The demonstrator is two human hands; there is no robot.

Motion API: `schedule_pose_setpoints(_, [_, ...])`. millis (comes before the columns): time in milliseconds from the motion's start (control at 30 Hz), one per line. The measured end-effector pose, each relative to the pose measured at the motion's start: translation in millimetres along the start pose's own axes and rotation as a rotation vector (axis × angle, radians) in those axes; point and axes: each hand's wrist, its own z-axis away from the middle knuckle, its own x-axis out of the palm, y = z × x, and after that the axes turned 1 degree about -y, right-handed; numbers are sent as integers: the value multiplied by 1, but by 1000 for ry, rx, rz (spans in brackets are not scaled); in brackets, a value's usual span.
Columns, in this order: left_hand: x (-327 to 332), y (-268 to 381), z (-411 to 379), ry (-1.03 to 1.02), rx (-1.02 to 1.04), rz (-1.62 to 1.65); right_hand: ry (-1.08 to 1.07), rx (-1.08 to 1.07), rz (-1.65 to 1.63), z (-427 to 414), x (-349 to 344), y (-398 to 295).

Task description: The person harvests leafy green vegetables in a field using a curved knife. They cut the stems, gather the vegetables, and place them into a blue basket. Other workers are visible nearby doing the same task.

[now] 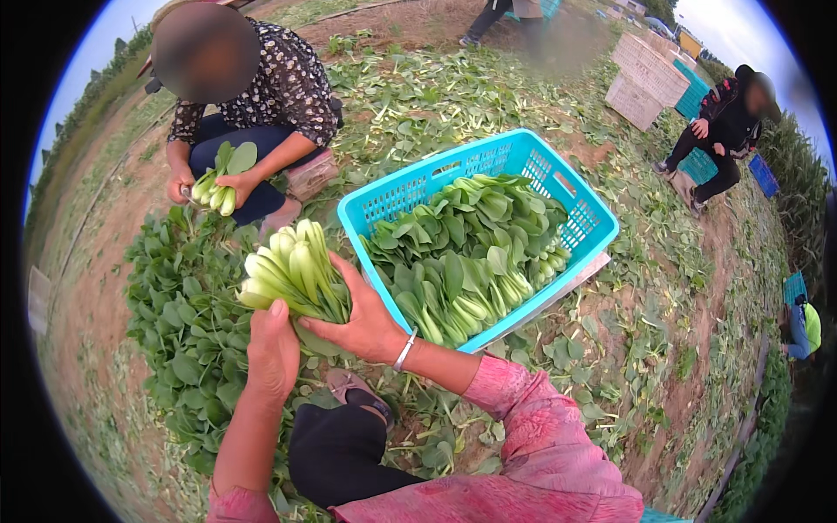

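Note:
A bunch of bok choy (294,268), pale stalks up and leaves down, is held in front of me. My right hand (366,320) wraps around its leafy part, thumb in front. At the lower left of the stalks is my left hand (273,346), its thumb against the bunch and its fingers hidden. Just right of my hands stands a turquoise plastic crate (366,199), in which bok choy (477,255) lies in rows. A heap of leafy bok choy (189,340) spreads over the ground to the left of my hands.
Across the heap a seated co-worker (281,78) trims a bunch (222,183). Another person (719,131) sits at far right, near stacked white crates (647,78). Cut leaves litter the soil (588,366). My shoe (359,392) is below the crate. A person in a bright vest (809,327) is farther right.

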Motion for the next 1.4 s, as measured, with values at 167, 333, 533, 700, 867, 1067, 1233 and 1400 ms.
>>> schedule_pose_setpoints(167, [56,-66,-16,-486,-26,-877,441,-55,310,-35,-132,34])
schedule_pose_setpoints(333, [78,-163,3,-982,226,-1306,682,-156,856,-81,-277,77])
schedule_pose_setpoints(533, [62,-200,-6,-1306,275,-1547,834,90,1239,-104,-388,151])
schedule_pose_setpoints(700, [64,-200,-11,-1409,194,-1552,737,324,1371,-104,-424,237])
schedule_pose_setpoints(867, [64,-202,-15,-1431,196,-1517,435,810,1332,-74,-439,359])
schedule_pose_setpoints(1067, [59,-207,-15,-1448,163,-1490,635,499,1217,-50,-419,358])
schedule_pose_setpoints(1233, [64,-209,-14,-1390,272,-1464,684,507,1323,-43,-390,272])
schedule_pose_setpoints(1400, [57,-216,-7,-1291,278,-1463,315,78,1029,22,-242,142])
